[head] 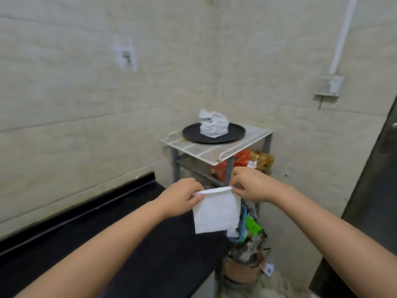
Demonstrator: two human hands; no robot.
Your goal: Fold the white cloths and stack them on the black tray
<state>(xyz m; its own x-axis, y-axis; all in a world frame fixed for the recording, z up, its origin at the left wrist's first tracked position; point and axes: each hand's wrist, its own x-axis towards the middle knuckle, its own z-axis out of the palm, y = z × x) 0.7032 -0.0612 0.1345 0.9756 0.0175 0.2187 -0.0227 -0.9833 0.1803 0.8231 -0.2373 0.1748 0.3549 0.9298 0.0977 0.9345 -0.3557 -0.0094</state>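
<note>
A folded white cloth (217,211) hangs in the air in front of me, doubled over at its top edge. My left hand (180,195) pinches its upper left corner and my right hand (250,183) pinches its upper right corner. Beyond them, a round black tray (191,133) rests on top of a white wire rack (206,150). A stack of several folded white cloths (213,124) stands in the middle of the tray, its top pieces rumpled.
A black counter (129,233) runs along the tiled wall at lower left. The rack's lower shelves hold red and orange packets (242,159) and mixed clutter (251,229). A brown pot (242,269) sits on the floor. A dark door (378,173) stands at right.
</note>
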